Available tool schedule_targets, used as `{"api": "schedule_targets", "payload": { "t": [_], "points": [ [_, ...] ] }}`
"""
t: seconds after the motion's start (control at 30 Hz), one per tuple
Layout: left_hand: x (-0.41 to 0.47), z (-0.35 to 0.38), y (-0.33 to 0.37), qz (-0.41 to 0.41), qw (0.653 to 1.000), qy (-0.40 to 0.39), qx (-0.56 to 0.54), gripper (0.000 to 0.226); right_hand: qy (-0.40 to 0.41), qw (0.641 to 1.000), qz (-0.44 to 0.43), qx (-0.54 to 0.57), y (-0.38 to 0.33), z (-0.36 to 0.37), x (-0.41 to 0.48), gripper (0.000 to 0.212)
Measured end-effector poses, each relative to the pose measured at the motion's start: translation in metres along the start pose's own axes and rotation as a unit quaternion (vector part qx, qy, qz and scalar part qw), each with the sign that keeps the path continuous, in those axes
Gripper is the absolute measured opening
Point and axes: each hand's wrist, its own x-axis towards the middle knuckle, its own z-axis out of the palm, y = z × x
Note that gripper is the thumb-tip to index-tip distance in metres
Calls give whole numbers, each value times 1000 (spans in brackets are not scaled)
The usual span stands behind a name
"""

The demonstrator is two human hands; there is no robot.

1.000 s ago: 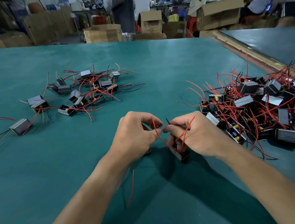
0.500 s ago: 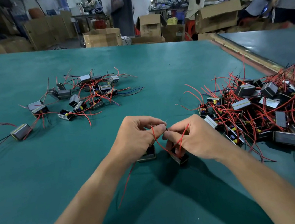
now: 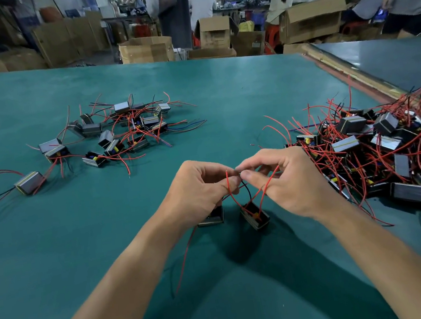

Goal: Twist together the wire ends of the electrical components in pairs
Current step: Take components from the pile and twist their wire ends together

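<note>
Two small grey block components lie on the green table under my hands: one component (image 3: 212, 218) half hidden beneath my left hand (image 3: 197, 190), the other component (image 3: 255, 216) tilted below my right hand (image 3: 284, 179). Thin red wires (image 3: 232, 193) and a black wire rise from them and cross between my hands. The thumb and fingers of each hand pinch wire ends, and the fingertips meet in the middle. A loose red wire (image 3: 186, 255) trails toward me on the table.
A big tangled heap of components with red wires (image 3: 378, 149) lies at the right. A smaller spread group of components (image 3: 111, 137) lies at the left, with one component apart (image 3: 29, 183). Cardboard boxes (image 3: 145, 50) and people stand beyond the far edge.
My hands have lifted slightly and stayed together at the fingertips. The component under my left hand has come into view. The wires now stand in a crossed loop.
</note>
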Motion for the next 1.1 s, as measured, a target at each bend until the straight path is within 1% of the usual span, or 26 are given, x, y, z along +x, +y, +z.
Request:
{"api": "schedule_targets", "payload": {
  "t": [0.1,0.23,0.37,0.47,0.6,0.73,0.87,1.0,1.1],
  "points": [
    [0,-1,0,2,1000,-3,2,17,5,1000,7,12,0,-1,1,24],
    [0,0,-1,8,1000,11,13,15,37,998,18,43,-1,0,2,18],
    [0,1,-1,35,996,45,71,15,72,997,-10,9,0,3,1,17],
    [-1,2,0,44,993,63,94,16,84,996,-36,-18,0,5,0,12],
    [-2,3,0,49,992,57,99,13,54,996,-62,-32,0,4,-1,9],
    [-3,2,1,58,992,44,99,7,21,999,-28,1,-2,0,0,10],
    [-6,3,2,70,990,48,110,7,-1,1000,-10,27,-5,-1,1,12],
    [-7,5,3,85,984,52,150,23,-10,999,-11,48,-9,-1,0,11],
    [-7,4,5,87,983,54,153,25,1,999,-25,34,-11,-1,0,5]
  ]
}}
